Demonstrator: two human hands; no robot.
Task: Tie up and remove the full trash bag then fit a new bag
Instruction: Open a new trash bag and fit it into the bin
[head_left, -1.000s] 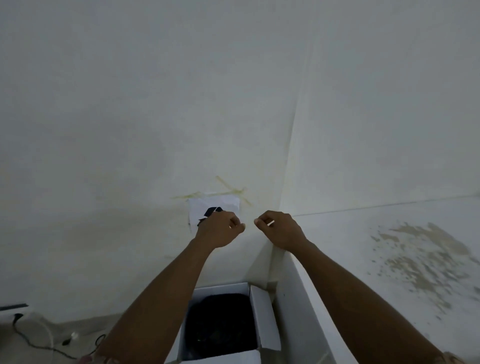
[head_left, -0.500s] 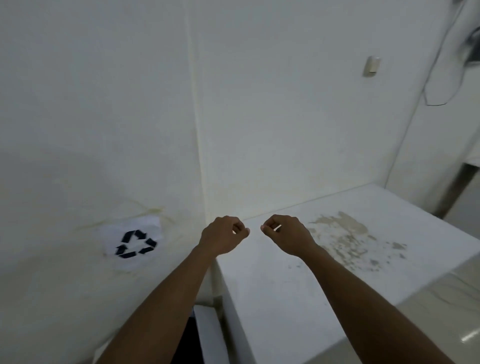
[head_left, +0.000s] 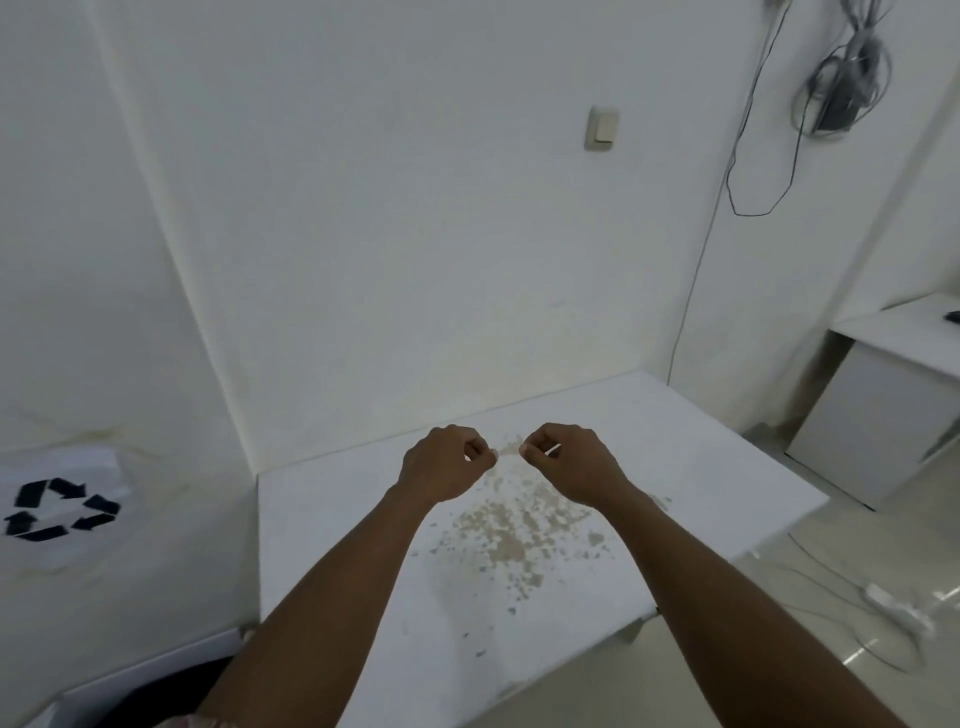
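Quick tally: two bare hands, the left hand (head_left: 447, 462) and the right hand (head_left: 571, 462). Two white counters, the big flaky-topped counter (head_left: 332, 545) and a smaller counter (head_left: 898, 332) off to the right. One white paper sheet with a black recycling symbol (head_left: 62, 509), one beige wall switch (head_left: 601, 127), one tangled bundle of grey cables (head_left: 841, 88), one white power strip (head_left: 893, 605) on the floor, one white box (head_left: 150, 670).
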